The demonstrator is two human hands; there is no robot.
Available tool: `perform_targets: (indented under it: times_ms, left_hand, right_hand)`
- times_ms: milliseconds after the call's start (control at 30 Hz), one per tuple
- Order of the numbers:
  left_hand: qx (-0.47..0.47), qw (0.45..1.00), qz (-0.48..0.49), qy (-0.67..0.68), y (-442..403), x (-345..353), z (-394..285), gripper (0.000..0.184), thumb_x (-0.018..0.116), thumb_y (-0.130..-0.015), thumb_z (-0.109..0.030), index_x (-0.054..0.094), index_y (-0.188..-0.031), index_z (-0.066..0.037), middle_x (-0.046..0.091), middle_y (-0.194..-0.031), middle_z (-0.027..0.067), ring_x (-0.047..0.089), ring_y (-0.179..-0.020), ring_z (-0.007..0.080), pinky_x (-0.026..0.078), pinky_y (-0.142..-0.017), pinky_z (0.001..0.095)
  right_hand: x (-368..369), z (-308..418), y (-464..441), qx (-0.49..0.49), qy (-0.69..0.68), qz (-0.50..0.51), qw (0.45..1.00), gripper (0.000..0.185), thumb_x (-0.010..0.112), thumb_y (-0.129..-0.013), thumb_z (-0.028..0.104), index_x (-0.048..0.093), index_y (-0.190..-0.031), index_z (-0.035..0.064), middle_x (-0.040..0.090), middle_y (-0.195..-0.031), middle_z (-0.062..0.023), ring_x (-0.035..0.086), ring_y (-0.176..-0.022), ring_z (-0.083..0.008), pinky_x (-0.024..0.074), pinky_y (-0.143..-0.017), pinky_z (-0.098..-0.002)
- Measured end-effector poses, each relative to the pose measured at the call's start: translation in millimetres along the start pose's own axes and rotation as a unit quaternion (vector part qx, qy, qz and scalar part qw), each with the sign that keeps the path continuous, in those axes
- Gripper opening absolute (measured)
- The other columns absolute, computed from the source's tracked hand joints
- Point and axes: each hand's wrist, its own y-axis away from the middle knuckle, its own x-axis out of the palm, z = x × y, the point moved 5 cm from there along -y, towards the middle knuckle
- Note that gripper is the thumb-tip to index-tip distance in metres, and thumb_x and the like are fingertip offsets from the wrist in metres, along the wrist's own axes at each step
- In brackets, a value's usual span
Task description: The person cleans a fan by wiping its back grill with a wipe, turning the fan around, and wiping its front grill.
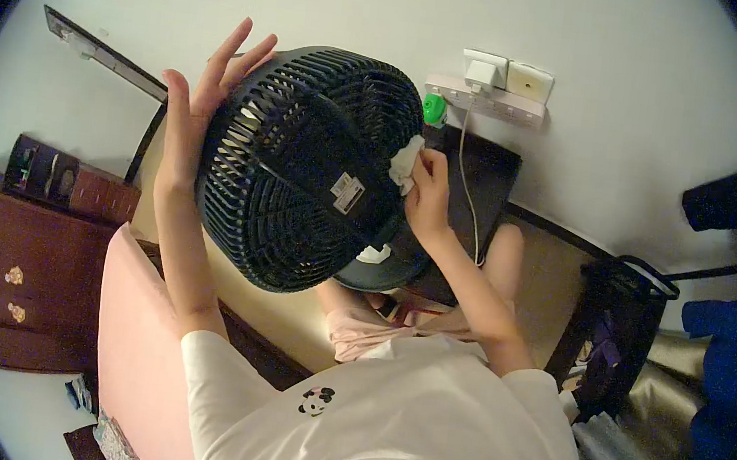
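Note:
A black electric fan (303, 169) shows its slatted back, with a white label on the hub. My left hand (197, 113) rests its palm along the left side of the fan housing, fingers stretched and spread. At the right side of the grille, my right hand (428, 199) pinches a crumpled white tissue (406, 164) and presses it to the slats. Below the head, the fan's round base (382, 274) is partly hidden. Something white (374, 254) shows near the base; its kind is unclear.
A dark small table (492, 167) stands against the wall, with a green-capped bottle (435, 109) on it. Above is a power strip (485, 101) with a charger and white cable (471, 191). A pink-covered bed (139, 323) lies left; a black bin-like container (614, 328) stands right.

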Motion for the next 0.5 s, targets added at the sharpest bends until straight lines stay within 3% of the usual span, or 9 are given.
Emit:
perform_targets:
  times_ms: [67, 167, 200, 300, 500]
  left_hand:
    - [-0.026, 0.999, 0.003, 0.04, 0.0, 5.3, -0.9, 0.098, 0.012, -0.075, -0.079, 0.024, -0.139, -0.006, 0.036, -0.136, 0.0185, 0.04, -0.121, 0.0272, 0.03, -0.104, 0.0368]
    - [-0.019, 0.999, 0.001, 0.048, 1.3, 4.5, 0.1, 0.099, 0.011, -0.075, -0.079, 0.025, -0.139, -0.005, 0.036, -0.136, 0.018, 0.039, -0.123, 0.027, 0.028, -0.104, 0.0372]
    - [-0.019, 0.999, 0.001, 0.048, 1.8, 4.9, 0.2, 0.099, 0.011, -0.075, -0.079, 0.025, -0.139, -0.005, 0.036, -0.136, 0.018, 0.039, -0.123, 0.027, 0.028, -0.104, 0.0372]
    - [0.005, 1.0, 0.0, -0.019, 6.8, 6.3, -2.7, 0.099, 0.011, -0.075, -0.079, 0.025, -0.138, -0.004, 0.036, -0.137, 0.0186, 0.038, -0.123, 0.027, 0.027, -0.105, 0.0371]
    - [0.002, 0.998, 0.001, -0.061, 8.4, 2.6, -2.1, 0.098, 0.011, -0.077, -0.078, 0.027, -0.138, -0.002, 0.034, -0.138, 0.0187, 0.037, -0.124, 0.0271, 0.026, -0.105, 0.0369]
  right_hand:
    - [-10.5, 20.7, -3.0, -0.001, 0.039, 0.028, 0.999, 0.038, 0.044, -0.07, -0.015, 0.057, -0.104, -0.0031, 0.049, -0.094, -0.0173, 0.052, -0.083, -0.0293, 0.0448, -0.072, -0.0326]
    - [-10.3, 42.9, -22.5, -0.038, 0.007, 0.028, 0.999, 0.039, 0.046, -0.068, -0.014, 0.058, -0.103, -0.0023, 0.049, -0.092, -0.0161, 0.051, -0.081, -0.0292, 0.0448, -0.072, -0.0334]
    - [-7.5, 50.4, -31.5, -0.093, 0.05, 0.02, 0.994, 0.033, 0.057, -0.068, -0.007, 0.062, -0.099, 0.0032, 0.053, -0.096, -0.0117, 0.054, -0.086, -0.0278, 0.0481, -0.067, -0.0334]
    - [-4.3, 96.3, -60.8, -0.162, 0.03, 0.039, 0.986, 0.031, 0.062, -0.068, -0.002, 0.064, -0.096, 0.0078, 0.054, -0.095, -0.0073, 0.055, -0.083, -0.0262, 0.049, -0.066, -0.034]
    - [-10.0, 47.9, -38.9, -0.287, 0.074, 0.064, 0.953, 0.027, 0.068, -0.066, 0.009, 0.065, -0.093, 0.0127, 0.054, -0.093, -0.005, 0.055, -0.081, -0.0256, 0.0491, -0.066, -0.0341]
